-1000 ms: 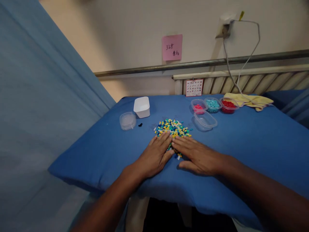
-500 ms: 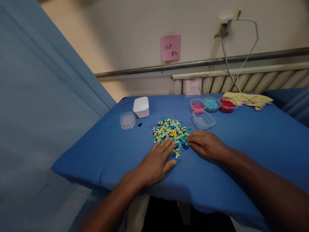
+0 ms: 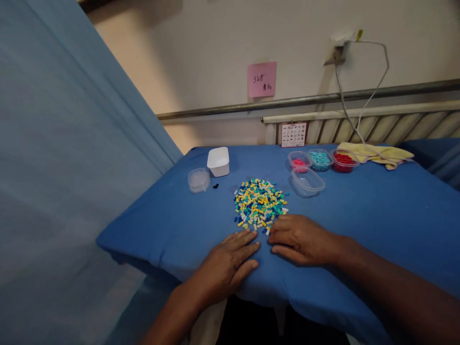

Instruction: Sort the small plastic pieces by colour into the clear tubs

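Note:
A loose pile of small bricks (image 3: 259,203) in yellow, cream, white, teal, green and dark blue lies on the blue cloth. My left hand (image 3: 232,256) rests flat on the cloth just in front of the pile, fingers stretched out and holding nothing. At the pile's front right edge is my right hand (image 3: 300,239), its fingers slightly bent and pointing left, the thumb apart from them. Its fingertips are beside a few stray bricks (image 3: 266,231) and may touch them. I see nothing held in it.
Behind the pile at right stand clear tubs of pink bricks (image 3: 298,165), light blue bricks (image 3: 319,159) and red bricks (image 3: 344,161), plus an empty clear tub (image 3: 308,182). A white container (image 3: 218,162), stacked clear lids (image 3: 199,180) and a yellow cloth (image 3: 377,153) also lie there.
My left hand has drawn back off the pile onto the cloth. My right hand has moved from the pile's right side toward its front edge. The view has shifted slightly.

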`<state>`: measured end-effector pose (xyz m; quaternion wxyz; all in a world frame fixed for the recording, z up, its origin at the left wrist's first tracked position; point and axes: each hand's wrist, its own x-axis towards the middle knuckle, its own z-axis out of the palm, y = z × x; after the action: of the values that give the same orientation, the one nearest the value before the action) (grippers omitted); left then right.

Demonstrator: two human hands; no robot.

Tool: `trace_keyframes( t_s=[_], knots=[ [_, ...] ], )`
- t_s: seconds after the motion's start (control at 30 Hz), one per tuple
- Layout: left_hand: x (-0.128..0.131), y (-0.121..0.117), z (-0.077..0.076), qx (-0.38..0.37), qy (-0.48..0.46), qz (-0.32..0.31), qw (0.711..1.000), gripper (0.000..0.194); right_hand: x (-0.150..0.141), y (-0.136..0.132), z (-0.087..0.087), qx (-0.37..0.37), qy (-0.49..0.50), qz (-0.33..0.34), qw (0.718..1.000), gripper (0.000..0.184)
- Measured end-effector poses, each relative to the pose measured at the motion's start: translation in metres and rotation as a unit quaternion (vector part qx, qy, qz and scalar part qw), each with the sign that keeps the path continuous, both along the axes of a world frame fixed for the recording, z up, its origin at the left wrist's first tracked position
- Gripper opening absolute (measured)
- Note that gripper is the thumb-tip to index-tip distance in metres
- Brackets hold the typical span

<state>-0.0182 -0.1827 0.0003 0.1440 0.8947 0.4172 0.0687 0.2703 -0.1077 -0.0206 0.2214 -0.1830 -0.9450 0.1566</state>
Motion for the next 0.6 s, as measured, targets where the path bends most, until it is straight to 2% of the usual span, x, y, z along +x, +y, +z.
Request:
trace_keyframes(
  t_s=[0.07, 0.17, 0.27, 0.37, 0.47, 0.53, 0.57, 0.6],
  knots=[
    [-0.002, 0.003, -0.005, 0.044, -0.031, 0.025, 0.998, 0.041, -0.006, -0.004, -0.001, 0.012, 0.004, 0.005, 1.0, 0.027],
    [-0.008, 0.01, -0.016, 0.115, -0.045, 0.11, 0.986, 0.037, -0.009, -0.008, -0.004, 0.015, 0.011, 0.004, 1.0, 0.027],
    [-0.014, 0.021, -0.024, 0.126, -0.037, 0.139, 0.982, 0.036, -0.009, -0.009, -0.004, 0.015, -0.007, 0.018, 1.0, 0.024],
    [-0.012, 0.028, -0.019, 0.136, -0.039, 0.118, 0.983, 0.033, -0.005, -0.005, -0.002, 0.015, -0.009, 0.01, 1.0, 0.024],
    [0.004, 0.02, -0.002, 0.169, -0.07, 0.132, 0.974, 0.028, 0.011, 0.008, -0.002, 0.016, 0.034, -0.076, 0.996, 0.026],
    [0.023, 0.005, 0.008, 0.101, -0.114, 0.082, 0.985, 0.026, 0.025, 0.019, -0.005, 0.017, 0.074, -0.149, 0.986, 0.025],
    [0.035, -0.004, 0.01, 0.027, -0.111, 0.009, 0.993, 0.027, 0.031, 0.023, -0.007, 0.014, 0.09, -0.177, 0.98, 0.023],
    [0.048, -0.013, 0.009, -0.045, -0.098, -0.088, 0.99, 0.029, 0.035, 0.027, -0.009, 0.01, 0.098, -0.194, 0.976, 0.022]
  ],
)
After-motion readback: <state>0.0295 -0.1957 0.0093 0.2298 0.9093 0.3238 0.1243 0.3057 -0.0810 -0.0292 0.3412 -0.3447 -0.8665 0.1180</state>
